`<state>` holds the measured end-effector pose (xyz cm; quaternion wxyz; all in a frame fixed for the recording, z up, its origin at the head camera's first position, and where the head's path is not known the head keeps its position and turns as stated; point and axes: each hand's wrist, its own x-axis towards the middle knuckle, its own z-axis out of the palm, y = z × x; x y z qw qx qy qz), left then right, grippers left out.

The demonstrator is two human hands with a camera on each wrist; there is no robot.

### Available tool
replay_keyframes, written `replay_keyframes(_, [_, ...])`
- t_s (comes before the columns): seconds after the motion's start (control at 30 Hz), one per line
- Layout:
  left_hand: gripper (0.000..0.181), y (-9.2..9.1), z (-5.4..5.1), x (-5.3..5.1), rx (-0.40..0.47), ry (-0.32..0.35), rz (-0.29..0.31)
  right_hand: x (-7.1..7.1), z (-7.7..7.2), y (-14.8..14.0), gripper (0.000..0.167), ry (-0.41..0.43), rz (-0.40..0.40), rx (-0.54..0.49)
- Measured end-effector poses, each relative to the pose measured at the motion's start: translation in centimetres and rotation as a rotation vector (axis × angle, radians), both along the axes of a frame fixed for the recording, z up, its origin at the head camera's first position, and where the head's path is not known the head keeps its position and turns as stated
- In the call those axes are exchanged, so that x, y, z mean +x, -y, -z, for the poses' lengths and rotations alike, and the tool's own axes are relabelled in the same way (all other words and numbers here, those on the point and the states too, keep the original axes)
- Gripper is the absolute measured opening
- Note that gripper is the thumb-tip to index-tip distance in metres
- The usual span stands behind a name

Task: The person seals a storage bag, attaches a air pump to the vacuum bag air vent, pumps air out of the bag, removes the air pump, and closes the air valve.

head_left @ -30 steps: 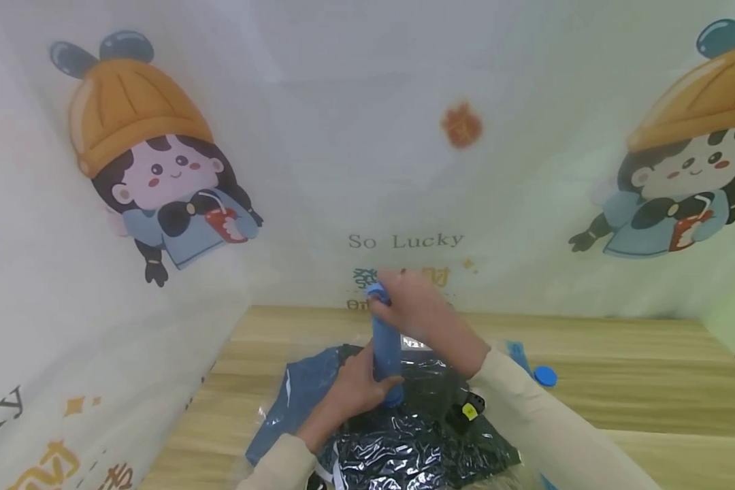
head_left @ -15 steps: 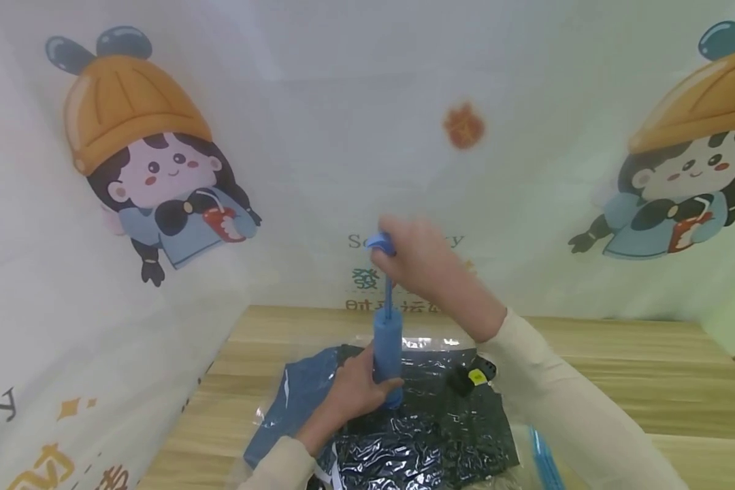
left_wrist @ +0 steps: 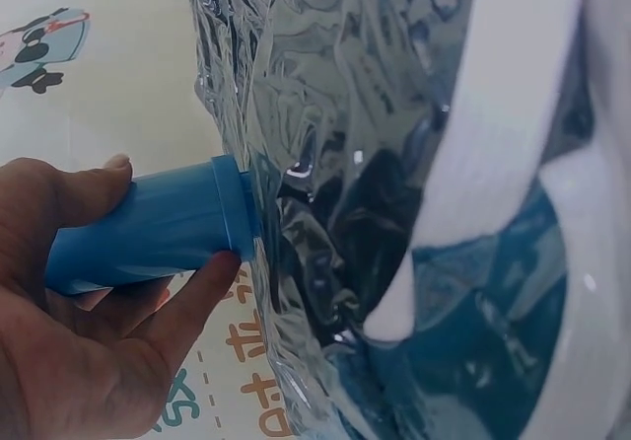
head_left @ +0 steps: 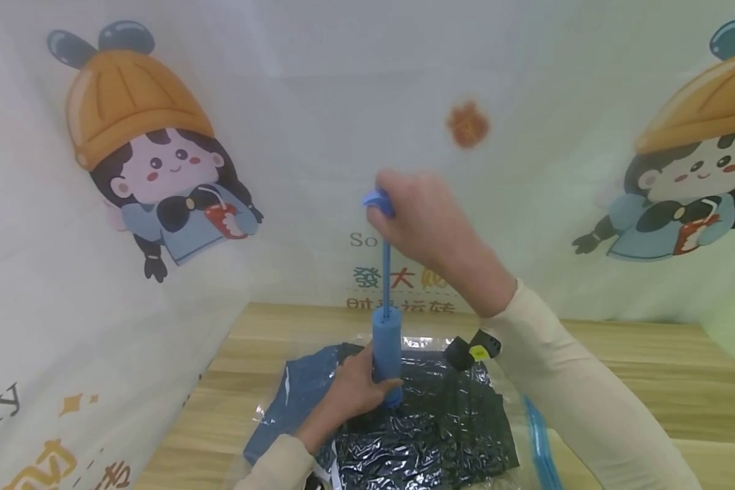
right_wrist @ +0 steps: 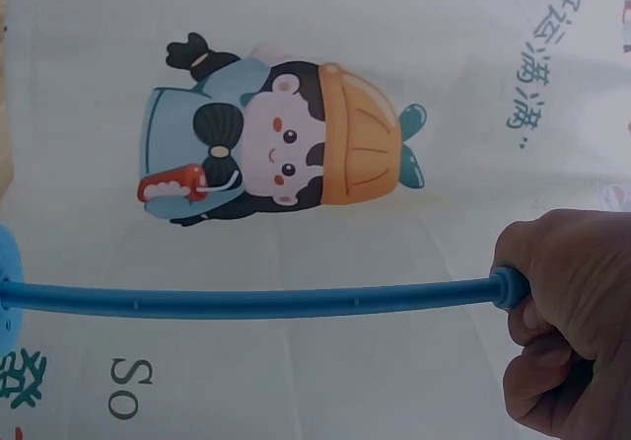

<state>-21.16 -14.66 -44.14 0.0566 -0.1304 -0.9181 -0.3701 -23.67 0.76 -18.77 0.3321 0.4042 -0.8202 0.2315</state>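
Observation:
A blue hand pump (head_left: 387,347) stands upright on a clear plastic bag (head_left: 398,449) with dark folded contents. My left hand (head_left: 356,386) grips the pump's lower barrel; in the left wrist view its fingers wrap the blue barrel (left_wrist: 158,225), whose end meets the shiny bag (left_wrist: 325,164). High above the barrel, my right hand (head_left: 422,218) grips the blue handle (head_left: 378,201). A long length of the rod (head_left: 386,279) shows between handle and barrel. The right wrist view shows the rod (right_wrist: 246,303) running from the barrel end to my curled right hand (right_wrist: 577,322).
A wooden table (head_left: 661,381) lies under the bag, with a patterned cloth (head_left: 318,170) behind and at the left. Blue strips (head_left: 542,446) lie beside the bag, under my right sleeve. A black wrist device with a yellow label (head_left: 479,352) is near my right forearm.
My right hand has risen with the handle, drawing the rod out of the barrel. My left hand has stayed around the barrel.

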Motion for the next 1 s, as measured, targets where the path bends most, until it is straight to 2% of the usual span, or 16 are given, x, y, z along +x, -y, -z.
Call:
replay_keyframes(0.1, [0.068, -0.1, 0.0, 0.0, -0.004, -0.005, 0.002, 0.1, 0.0, -0.2, 0.021, -0.032, 0.008, -0.031])
replay_keyframes(0.33, [0.068, 0.0, -0.1, 0.0, -0.012, 0.005, 0.007, -0.4, 1.5, -0.3, 0.019, -0.235, -0.06, -0.118])
replay_keyframes(0.43, [0.068, 0.0, -0.2, 0.0, -0.013, 0.013, 0.012, -0.8, 2.3, -0.2, 0.02, -0.291, -0.087, -0.15])
replay_keyframes(0.6, [0.067, -0.1, -0.3, 0.0, -0.015, 0.022, 0.013, -1.2, 3.2, -0.5, 0.019, -0.334, -0.124, -0.205])
replay_keyframes(1.0, [0.069, -0.3, 0.0, 0.0, -0.02, 0.061, -0.005, -1.3, 4.5, -0.7, 0.01, -0.378, -0.104, -0.296])
